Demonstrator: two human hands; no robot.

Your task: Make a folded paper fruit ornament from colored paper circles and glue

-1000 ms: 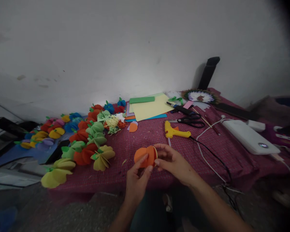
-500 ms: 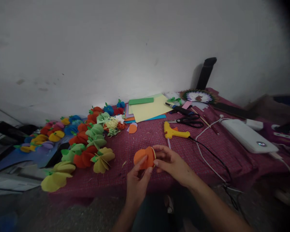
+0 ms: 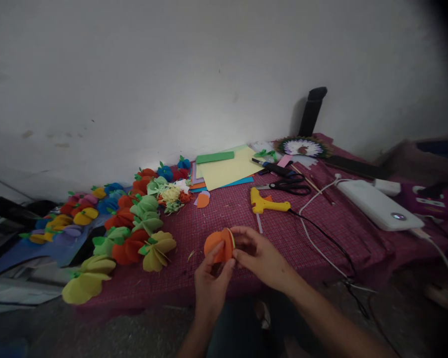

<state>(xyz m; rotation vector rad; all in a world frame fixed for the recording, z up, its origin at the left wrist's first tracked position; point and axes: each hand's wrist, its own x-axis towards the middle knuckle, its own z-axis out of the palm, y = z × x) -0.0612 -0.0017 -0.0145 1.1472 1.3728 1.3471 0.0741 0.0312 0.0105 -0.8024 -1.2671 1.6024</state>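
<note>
Orange paper circles (image 3: 212, 243), folded and layered with a thin yellow edge on the right, are held over the front of the table. My left hand (image 3: 212, 278) pinches them from below, fingertips on the orange face. On the right side, my right hand (image 3: 252, 253) is closed on the yellow-edged part, thumb in front and fingers behind. Beyond my hands lies a yellow glue gun (image 3: 271, 205) with its nozzle toward me. Small orange and lilac paper cutouts (image 3: 203, 200) rest farther back on the cloth.
Finished paper pumpkins (image 3: 134, 238) in several colours crowd the left. Paper sheets (image 3: 231, 169) lie at the back near black-handled scissors (image 3: 291, 186). A white power bank (image 3: 381, 204) with cables is at right. The checked tablecloth (image 3: 179, 278) ends just in front of me.
The view has shifted slightly, so everything sits a little differently in frame. Both hands keep their hold on the orange paper circles, with barely any finger movement.
</note>
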